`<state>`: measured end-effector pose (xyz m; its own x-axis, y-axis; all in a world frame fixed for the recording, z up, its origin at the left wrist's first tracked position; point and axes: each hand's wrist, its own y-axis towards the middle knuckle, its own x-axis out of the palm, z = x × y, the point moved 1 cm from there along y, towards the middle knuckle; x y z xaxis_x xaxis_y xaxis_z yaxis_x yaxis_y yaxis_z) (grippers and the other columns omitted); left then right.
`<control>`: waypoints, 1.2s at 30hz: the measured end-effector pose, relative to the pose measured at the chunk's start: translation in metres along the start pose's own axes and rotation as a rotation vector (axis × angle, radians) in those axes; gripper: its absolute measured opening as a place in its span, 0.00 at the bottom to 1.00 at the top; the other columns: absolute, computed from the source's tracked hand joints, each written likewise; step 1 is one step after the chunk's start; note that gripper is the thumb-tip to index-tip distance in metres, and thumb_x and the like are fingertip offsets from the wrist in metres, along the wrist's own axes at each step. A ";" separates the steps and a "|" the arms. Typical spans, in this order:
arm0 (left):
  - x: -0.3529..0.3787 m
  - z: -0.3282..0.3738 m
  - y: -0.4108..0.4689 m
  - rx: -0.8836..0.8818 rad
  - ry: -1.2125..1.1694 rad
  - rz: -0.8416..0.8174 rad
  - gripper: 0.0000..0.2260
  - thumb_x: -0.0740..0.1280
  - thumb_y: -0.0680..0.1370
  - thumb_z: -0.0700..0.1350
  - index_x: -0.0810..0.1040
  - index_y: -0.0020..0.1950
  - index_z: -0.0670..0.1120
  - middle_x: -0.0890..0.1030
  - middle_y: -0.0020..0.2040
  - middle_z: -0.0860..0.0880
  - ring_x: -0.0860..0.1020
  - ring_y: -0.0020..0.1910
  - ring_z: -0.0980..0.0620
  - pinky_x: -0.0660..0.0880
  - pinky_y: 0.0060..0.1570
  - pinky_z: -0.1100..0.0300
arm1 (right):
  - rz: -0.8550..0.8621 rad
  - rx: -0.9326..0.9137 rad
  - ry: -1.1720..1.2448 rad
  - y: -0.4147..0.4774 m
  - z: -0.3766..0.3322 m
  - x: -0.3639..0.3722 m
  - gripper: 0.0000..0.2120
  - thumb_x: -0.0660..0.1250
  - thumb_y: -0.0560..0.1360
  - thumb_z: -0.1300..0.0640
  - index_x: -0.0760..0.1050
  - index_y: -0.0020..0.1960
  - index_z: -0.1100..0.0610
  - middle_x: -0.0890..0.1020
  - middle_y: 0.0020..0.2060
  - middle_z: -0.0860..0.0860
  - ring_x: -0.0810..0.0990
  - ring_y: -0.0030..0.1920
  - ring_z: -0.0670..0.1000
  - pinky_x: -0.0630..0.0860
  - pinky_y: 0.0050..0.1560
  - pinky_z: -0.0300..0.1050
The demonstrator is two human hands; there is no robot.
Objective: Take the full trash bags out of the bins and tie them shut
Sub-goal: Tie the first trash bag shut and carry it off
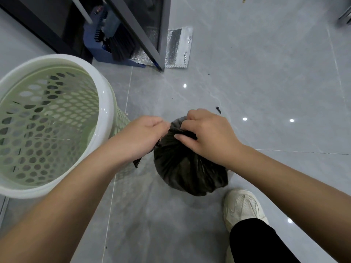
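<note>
On a glossy grey tiled floor a full black plastic trash bag is set directly beneath the grip. A pale green perforated plastic bin is stood left of the grip, a cream mesh sneaker nearer than it, a silver foil pouch well beyond

Cream sneaker stood planted on the grey tiles; up top, a black broom sat in a blue dustpan, foil bag just beside.

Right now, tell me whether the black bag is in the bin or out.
Out. The black bag sits on the floor beside the green bin, left hand and right hand gripping its neck.
</note>
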<state>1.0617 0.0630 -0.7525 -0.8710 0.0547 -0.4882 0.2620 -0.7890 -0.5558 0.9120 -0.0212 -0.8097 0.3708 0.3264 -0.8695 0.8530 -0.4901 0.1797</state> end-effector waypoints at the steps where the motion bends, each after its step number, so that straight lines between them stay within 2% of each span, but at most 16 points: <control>1: 0.000 -0.001 0.000 0.011 0.008 0.008 0.16 0.60 0.79 0.51 0.67 0.32 0.48 0.64 0.27 0.50 0.61 0.23 0.55 0.57 0.29 0.58 | 0.025 -0.017 -0.011 0.000 0.002 -0.001 0.15 0.62 0.74 0.44 0.78 0.41 0.54 0.76 0.40 0.49 0.74 0.41 0.53 0.68 0.40 0.45; 3: 0.000 -0.002 -0.001 0.031 0.021 0.023 0.17 0.60 0.79 0.51 0.66 0.31 0.49 0.64 0.25 0.53 0.61 0.23 0.56 0.58 0.30 0.59 | -0.006 -0.033 -0.030 0.001 0.004 -0.003 0.15 0.62 0.73 0.43 0.76 0.38 0.54 0.75 0.40 0.48 0.73 0.41 0.51 0.63 0.44 0.45; 6: 0.001 -0.003 -0.001 0.036 0.027 0.040 0.17 0.60 0.79 0.49 0.68 0.31 0.47 0.65 0.26 0.51 0.61 0.22 0.57 0.58 0.28 0.59 | -0.056 -0.021 -0.045 0.004 0.004 -0.003 0.18 0.57 0.73 0.41 0.74 0.38 0.54 0.74 0.32 0.46 0.75 0.34 0.51 0.69 0.42 0.45; 9: 0.000 -0.001 -0.002 0.023 0.057 0.063 0.16 0.60 0.79 0.49 0.73 0.33 0.45 0.66 0.22 0.54 0.61 0.19 0.58 0.60 0.24 0.63 | -0.064 0.012 -0.078 0.007 -0.002 -0.003 0.19 0.54 0.74 0.40 0.76 0.44 0.52 0.76 0.31 0.46 0.76 0.32 0.51 0.72 0.36 0.46; 12: -0.001 -0.001 -0.002 0.027 0.082 0.083 0.16 0.62 0.79 0.50 0.76 0.33 0.46 0.63 0.17 0.56 0.61 0.17 0.58 0.58 0.20 0.68 | -0.073 0.006 -0.080 0.009 -0.007 0.000 0.20 0.52 0.75 0.39 0.77 0.50 0.49 0.79 0.35 0.46 0.78 0.35 0.50 0.74 0.33 0.47; 14: -0.003 -0.002 -0.001 0.034 0.092 0.094 0.16 0.62 0.79 0.51 0.76 0.32 0.47 0.63 0.18 0.55 0.61 0.18 0.58 0.59 0.21 0.65 | -0.027 -0.017 -0.035 0.009 -0.007 0.002 0.19 0.55 0.75 0.42 0.79 0.46 0.52 0.77 0.36 0.47 0.77 0.35 0.52 0.73 0.32 0.47; 17: -0.004 -0.005 0.000 0.042 0.105 0.101 0.16 0.62 0.78 0.51 0.77 0.33 0.47 0.63 0.19 0.55 0.61 0.19 0.58 0.59 0.22 0.65 | 0.031 -0.039 0.056 0.009 -0.005 0.003 0.11 0.65 0.73 0.49 0.75 0.39 0.57 0.75 0.38 0.51 0.72 0.36 0.53 0.70 0.37 0.46; 20: -0.004 -0.005 0.000 0.047 0.116 0.103 0.16 0.62 0.79 0.51 0.77 0.34 0.46 0.62 0.17 0.56 0.62 0.18 0.58 0.60 0.21 0.67 | 0.003 0.011 0.056 0.009 -0.007 0.000 0.10 0.68 0.73 0.50 0.71 0.40 0.55 0.75 0.35 0.48 0.68 0.32 0.49 0.67 0.33 0.44; 24: -0.004 -0.003 0.000 0.045 0.129 0.116 0.16 0.62 0.79 0.51 0.77 0.35 0.45 0.63 0.17 0.56 0.63 0.18 0.58 0.59 0.22 0.68 | -0.034 0.072 -0.050 0.008 -0.011 -0.001 0.11 0.61 0.75 0.45 0.75 0.47 0.52 0.77 0.35 0.46 0.77 0.34 0.50 0.73 0.29 0.46; 27: -0.005 -0.003 0.000 0.040 0.124 0.120 0.16 0.62 0.79 0.51 0.77 0.35 0.45 0.63 0.16 0.56 0.63 0.17 0.58 0.60 0.21 0.68 | 0.008 0.036 -0.062 0.008 -0.011 0.000 0.18 0.54 0.74 0.43 0.77 0.43 0.53 0.76 0.33 0.46 0.76 0.31 0.51 0.70 0.26 0.44; 29: -0.005 -0.003 0.001 0.034 0.130 0.117 0.16 0.62 0.79 0.51 0.77 0.35 0.45 0.63 0.16 0.56 0.62 0.17 0.58 0.59 0.22 0.67 | 0.061 -0.004 -0.067 0.008 -0.009 0.002 0.16 0.59 0.74 0.44 0.77 0.39 0.55 0.76 0.34 0.48 0.76 0.32 0.52 0.67 0.27 0.42; 32: -0.004 -0.003 0.000 0.029 0.141 0.107 0.16 0.62 0.79 0.51 0.76 0.34 0.46 0.63 0.16 0.55 0.63 0.17 0.58 0.59 0.26 0.61 | 0.082 -0.066 -0.049 0.008 -0.006 0.004 0.12 0.68 0.71 0.49 0.75 0.37 0.57 0.76 0.37 0.52 0.74 0.37 0.54 0.68 0.35 0.45; 36: -0.004 -0.001 0.000 0.025 0.147 0.099 0.16 0.62 0.79 0.51 0.76 0.34 0.46 0.64 0.16 0.56 0.63 0.18 0.59 0.59 0.27 0.61 | 0.059 0.012 -0.034 0.008 -0.007 -0.001 0.11 0.70 0.71 0.50 0.72 0.40 0.55 0.76 0.32 0.48 0.74 0.31 0.52 0.66 0.28 0.41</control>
<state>1.0653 0.0631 -0.7515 -0.7707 0.0637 -0.6340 0.3312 -0.8099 -0.4841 0.9214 -0.0194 -0.8043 0.4077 0.2687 -0.8727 0.8252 -0.5176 0.2262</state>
